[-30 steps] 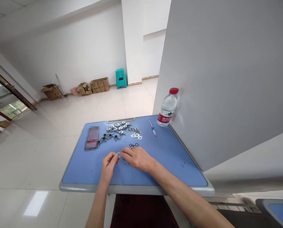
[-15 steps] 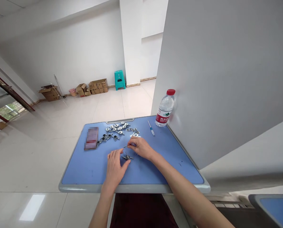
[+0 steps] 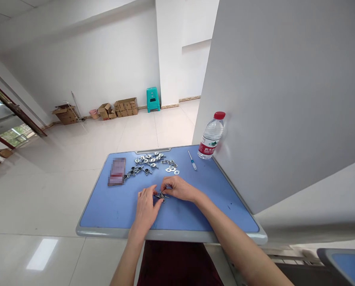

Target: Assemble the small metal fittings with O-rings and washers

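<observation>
A small dark metal part (image 3: 161,195) lies on the blue table (image 3: 112,206), held between both hands. My left hand (image 3: 146,206) rests on the table with its fingertips pinching the part's left side. My right hand (image 3: 177,188) has its fingers closed on the part from the right and above. Behind the hands lies a pile of several shiny metal parts (image 3: 149,161), with flat metal plates (image 3: 172,170) to its right.
A blurred flat card (image 3: 117,171) lies at the left back of the table. A small blue-handled screwdriver (image 3: 191,160) and a water bottle with a red cap (image 3: 211,135) stand at the back right, against a grey partition (image 3: 284,99). Cardboard boxes (image 3: 125,107) and a teal stool (image 3: 152,99) sit far off.
My right hand reached back to the small rings, then came forward again to the dark part. My left hand set the part on the table and now pinches it with the right.
</observation>
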`<state>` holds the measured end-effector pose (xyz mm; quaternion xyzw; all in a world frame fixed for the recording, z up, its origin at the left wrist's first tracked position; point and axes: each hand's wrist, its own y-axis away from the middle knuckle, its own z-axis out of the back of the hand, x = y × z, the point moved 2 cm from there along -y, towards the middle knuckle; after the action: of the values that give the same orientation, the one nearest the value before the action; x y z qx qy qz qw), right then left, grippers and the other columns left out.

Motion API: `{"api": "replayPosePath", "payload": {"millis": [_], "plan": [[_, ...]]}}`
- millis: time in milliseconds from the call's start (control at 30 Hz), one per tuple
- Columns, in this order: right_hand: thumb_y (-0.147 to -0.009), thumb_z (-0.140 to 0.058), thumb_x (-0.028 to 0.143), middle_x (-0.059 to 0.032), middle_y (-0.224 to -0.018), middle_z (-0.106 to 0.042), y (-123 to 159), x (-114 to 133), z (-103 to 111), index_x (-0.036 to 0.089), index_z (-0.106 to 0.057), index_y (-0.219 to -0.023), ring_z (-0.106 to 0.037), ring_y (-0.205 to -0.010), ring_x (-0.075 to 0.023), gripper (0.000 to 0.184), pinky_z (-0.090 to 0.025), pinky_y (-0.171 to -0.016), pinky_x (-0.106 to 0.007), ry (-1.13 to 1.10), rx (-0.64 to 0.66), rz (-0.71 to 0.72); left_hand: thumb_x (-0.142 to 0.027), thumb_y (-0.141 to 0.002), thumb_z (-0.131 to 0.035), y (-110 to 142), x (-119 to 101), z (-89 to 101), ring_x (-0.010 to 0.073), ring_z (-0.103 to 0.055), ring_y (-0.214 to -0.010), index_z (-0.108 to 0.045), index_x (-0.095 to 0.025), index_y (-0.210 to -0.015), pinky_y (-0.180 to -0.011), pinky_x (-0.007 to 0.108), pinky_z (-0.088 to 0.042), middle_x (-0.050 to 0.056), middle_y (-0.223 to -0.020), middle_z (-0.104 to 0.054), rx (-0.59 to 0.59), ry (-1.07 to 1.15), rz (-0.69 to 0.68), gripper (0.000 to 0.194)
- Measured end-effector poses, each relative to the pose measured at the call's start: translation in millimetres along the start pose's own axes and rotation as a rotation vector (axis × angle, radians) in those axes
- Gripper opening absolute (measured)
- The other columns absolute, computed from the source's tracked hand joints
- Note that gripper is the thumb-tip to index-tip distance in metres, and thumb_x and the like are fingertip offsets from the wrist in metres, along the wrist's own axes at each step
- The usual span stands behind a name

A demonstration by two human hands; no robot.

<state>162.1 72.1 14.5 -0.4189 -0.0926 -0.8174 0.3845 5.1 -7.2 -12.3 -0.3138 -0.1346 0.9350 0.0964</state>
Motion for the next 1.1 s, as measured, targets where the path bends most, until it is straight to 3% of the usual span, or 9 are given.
{"api": "replayPosePath", "payload": {"millis": [200, 333, 500, 733, 1100], "plan": [[-0.075, -0.059, 0.003, 0.0002, -0.081, -0.065, 4, -1, 6, 0.017, -0.071, -0.08, -0.058, -0.072, -0.0123, 0.019, -0.044, -0.066, -0.023, -0.044, 0.083, 0.012, -0.015, -0.087, -0.056, -1, -5, 3.0, 0.0235, -0.058, -0.092, -0.053, -0.021, -0.098, -0.08, 0.04, -0.043, 0.004, -0.096, -0.064, 0.016, -0.025, -0.033, 0.013], [-0.075, -0.057, 0.002, -0.0001, -0.081, -0.065, 6, 0, 10, 0.017, -0.071, -0.08, -0.058, -0.072, -0.0123, 0.021, -0.044, -0.066, -0.023, -0.049, 0.091, 0.004, -0.014, -0.085, -0.06, -2, -8, 4.5, 0.0223, -0.058, -0.089, -0.054, -0.021, -0.09, -0.079, 0.038, -0.041, 0.002, -0.092, -0.065, 0.023, -0.068, -0.061, 0.01], [-0.079, -0.056, 0.008, -0.0021, -0.079, -0.067, 6, -1, 15, 0.016, -0.071, -0.082, -0.057, -0.072, -0.0144, 0.018, -0.043, -0.066, -0.025, 0.017, -0.028, -0.105, -0.019, -0.083, -0.066, -2, -9, 5.7, 0.022, -0.059, -0.094, -0.057, -0.021, -0.093, -0.083, 0.037, -0.041, 0.002, -0.098, -0.066, -0.017, -0.069, -0.052, 0.014], [-0.083, -0.056, 0.012, -0.0025, -0.076, -0.067, 7, -1, 14, 0.016, -0.07, -0.08, -0.056, -0.068, -0.0144, 0.015, -0.041, -0.064, -0.025, 0.105, -0.058, -0.127, -0.023, -0.086, -0.065, -4, -6, 3.1, 0.0218, -0.059, -0.095, -0.062, -0.021, -0.099, -0.083, 0.038, -0.042, 0.003, -0.1, -0.067, 0.006, -0.1, -0.063, 0.013], [-0.084, -0.056, 0.01, -0.0037, -0.078, -0.068, 10, 5, 16, 0.016, -0.068, -0.077, -0.058, -0.07, -0.0156, 0.015, -0.041, -0.066, -0.026, 0.143, -0.059, -0.133, -0.021, -0.09, -0.058, -4, -7, 2.1, 0.0219, -0.059, -0.089, -0.065, -0.021, -0.093, -0.077, 0.037, -0.043, 0.005, -0.094, -0.067, -0.002, -0.111, -0.093, 0.007]]}}
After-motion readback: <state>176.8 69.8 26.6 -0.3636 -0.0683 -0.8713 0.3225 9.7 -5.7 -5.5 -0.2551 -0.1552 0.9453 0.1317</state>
